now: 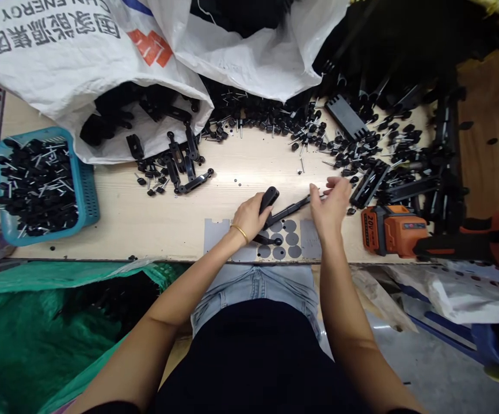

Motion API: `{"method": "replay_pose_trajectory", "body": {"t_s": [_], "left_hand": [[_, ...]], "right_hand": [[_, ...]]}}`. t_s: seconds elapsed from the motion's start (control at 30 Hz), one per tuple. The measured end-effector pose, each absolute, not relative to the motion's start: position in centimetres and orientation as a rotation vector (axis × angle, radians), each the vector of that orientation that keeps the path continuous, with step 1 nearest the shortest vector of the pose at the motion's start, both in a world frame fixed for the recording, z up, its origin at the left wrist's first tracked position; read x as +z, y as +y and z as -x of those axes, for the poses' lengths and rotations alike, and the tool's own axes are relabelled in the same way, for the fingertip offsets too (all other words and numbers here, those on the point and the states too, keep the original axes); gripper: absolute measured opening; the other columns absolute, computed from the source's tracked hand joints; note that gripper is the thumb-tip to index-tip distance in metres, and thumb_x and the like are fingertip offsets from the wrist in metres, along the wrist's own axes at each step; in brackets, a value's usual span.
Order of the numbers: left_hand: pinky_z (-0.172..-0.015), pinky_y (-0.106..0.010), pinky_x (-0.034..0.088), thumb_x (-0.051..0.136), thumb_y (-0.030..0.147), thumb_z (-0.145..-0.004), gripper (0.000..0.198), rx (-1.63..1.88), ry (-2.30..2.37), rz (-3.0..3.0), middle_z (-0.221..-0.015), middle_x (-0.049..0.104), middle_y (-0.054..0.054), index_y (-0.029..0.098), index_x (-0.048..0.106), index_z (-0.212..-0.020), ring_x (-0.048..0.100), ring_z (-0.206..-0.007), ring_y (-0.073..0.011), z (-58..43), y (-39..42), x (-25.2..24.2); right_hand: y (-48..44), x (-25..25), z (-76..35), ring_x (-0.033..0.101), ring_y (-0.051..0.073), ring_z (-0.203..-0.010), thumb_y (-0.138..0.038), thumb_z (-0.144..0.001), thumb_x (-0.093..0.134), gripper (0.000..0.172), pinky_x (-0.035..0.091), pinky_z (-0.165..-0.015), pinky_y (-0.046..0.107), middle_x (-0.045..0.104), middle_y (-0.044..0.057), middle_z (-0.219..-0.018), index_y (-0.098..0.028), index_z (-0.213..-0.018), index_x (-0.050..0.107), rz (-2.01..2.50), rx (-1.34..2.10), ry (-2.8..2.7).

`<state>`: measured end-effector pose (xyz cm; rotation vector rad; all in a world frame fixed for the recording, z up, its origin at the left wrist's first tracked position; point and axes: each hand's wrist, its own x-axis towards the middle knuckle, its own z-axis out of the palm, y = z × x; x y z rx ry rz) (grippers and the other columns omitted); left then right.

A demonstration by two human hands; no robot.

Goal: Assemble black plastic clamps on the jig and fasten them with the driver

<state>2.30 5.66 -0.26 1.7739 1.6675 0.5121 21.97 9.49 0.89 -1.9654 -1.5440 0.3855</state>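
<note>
My left hand point(248, 219), with a gold bangle at its wrist, is closed around a jointed black plastic arm point(290, 211). One thick end of the arm sticks up past the thumb, and a long thin section points right. At the tip of that section, my right hand point(332, 210) has its thumb and fingers bent together at something small and thin that I cannot make out. Below the hands lies a grey sheet point(312, 238) with round dark discs point(292, 238) on it. Another curved black piece point(270, 240) rests over the discs under my left hand.
A blue basket point(87, 195) of black-headed screws stands left. White sacks point(59, 75) of black parts lie at the back. Loose knob screws point(312, 135) and black parts point(189, 167) are scattered across the table point(249, 161). An orange cordless tool point(398, 230) lies right.
</note>
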Motion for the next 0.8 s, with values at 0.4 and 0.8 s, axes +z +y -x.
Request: {"method": "replay_pose_trajectory", "body": {"t_s": [0.4, 0.8], "left_hand": [[-0.055, -0.028, 0.055, 0.059, 0.038, -0.085, 0.028, 0.827, 1.206, -0.586, -0.082, 0.064, -0.001, 0.017, 0.048, -0.101, 0.065, -0.06, -0.0142, -5.9, 2.1, -0.3], [-0.083, -0.03, 0.051, 0.057, 0.024, -0.086, 0.032, 0.749, 1.525, -1.294, -0.102, 0.068, -0.006, 0.017, 0.053, -0.116, 0.065, -0.094, -0.0195, -4.3, -0.5, 1.0]], "right_hand": [[4.8, 0.9, -18.7, 0.054, 0.015, -0.055, -0.045, -0.067, 0.066, 0.03, 0.044, -0.054, 0.028, 0.059, -0.001, -0.063, -0.02, -0.077, 0.052, 1.791, 1.513, -1.158], [4.7, 1.4, -16.8, 0.049, 0.013, -0.067, -0.049, -0.078, 0.061, 0.03, 0.038, -0.063, 0.027, 0.051, -0.003, -0.07, -0.022, -0.078, 0.049, 1.753, 1.19, -1.208]]}}
